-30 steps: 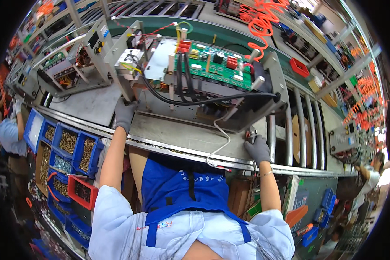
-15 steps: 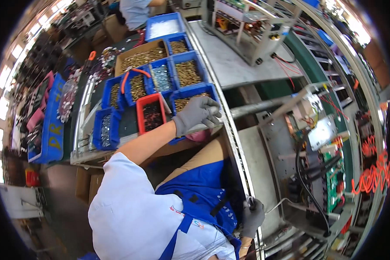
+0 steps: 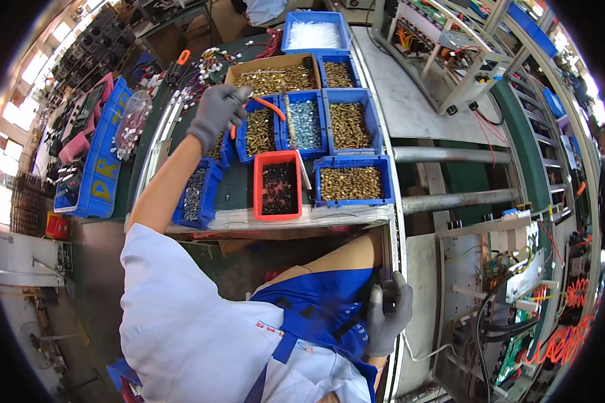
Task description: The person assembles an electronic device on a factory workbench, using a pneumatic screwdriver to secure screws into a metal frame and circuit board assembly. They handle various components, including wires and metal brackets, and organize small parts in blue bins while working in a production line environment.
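Observation:
My left hand (image 3: 218, 113), in a grey glove, hangs over the left bins, its fingers curled together. Its fingertips meet or overlap an orange-red curved handle (image 3: 270, 107) lying across the blue bins; whether they grip it is unclear. Just below stand a blue bin of brass-coloured fasteners (image 3: 259, 132) and a red bin of small black parts (image 3: 279, 188). Near the metal rail, my right hand (image 3: 390, 316), also gloved in grey, has its fingers bent with the thumb raised. Something small and dark shows between them, too hidden to name.
More blue bins hold silver screws (image 3: 304, 125) and brass parts (image 3: 349, 183). A metal rail (image 3: 398, 248) borders the bin table. To the right stand a machine frame with wiring (image 3: 497, 269), rollers (image 3: 457, 200) and coiled orange hoses (image 3: 561, 342). A large blue crate (image 3: 104, 161) stands left.
My left hand has moved from the near right brass bin to the left, over the orange-red handle. My right hand stays by the rail, its thumb now raised. The view has shifted.

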Motion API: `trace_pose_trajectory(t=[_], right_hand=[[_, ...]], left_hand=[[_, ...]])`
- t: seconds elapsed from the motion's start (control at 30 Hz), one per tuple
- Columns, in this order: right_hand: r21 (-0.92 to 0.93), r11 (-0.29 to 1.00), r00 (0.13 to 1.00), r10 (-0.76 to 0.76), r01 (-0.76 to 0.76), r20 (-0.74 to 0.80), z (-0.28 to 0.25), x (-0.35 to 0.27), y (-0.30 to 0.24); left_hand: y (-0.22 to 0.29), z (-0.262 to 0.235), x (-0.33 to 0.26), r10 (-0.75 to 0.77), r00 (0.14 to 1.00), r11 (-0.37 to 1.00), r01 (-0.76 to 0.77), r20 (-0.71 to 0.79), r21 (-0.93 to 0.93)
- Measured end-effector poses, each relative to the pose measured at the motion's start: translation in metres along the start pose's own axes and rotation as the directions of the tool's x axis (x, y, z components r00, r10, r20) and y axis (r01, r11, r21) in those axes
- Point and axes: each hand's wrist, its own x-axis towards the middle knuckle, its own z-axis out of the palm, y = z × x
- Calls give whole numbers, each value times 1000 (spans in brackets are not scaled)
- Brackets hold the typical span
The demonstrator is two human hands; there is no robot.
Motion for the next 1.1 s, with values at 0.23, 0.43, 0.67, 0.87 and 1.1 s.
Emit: trace_pose_trajectory(t=[0.23,0.43,0.67,0.87,1.1], right_hand=[[-18,998,998,56,-57,-18,16,11,8],[23,1000,999,-11,10,50,31,26,-11],[-57,998,997,6,-2,80,34,29,-5],[3,999,992,47,-48,113,43,26,1],[-15,1000,987,-6,8,159,50,39,-18]], left_hand=[[-14,-4,-72,4,946,998,-22,324,52],[-63,-27,-54,523,827,799,-390,-207,458],[-243,-229,-52,-310,731,587,651,-608,482],[-314,-253,-82,-643,732,697,681,-223,224],[-332,-267,-88,-510,860,831,489,12,265]])
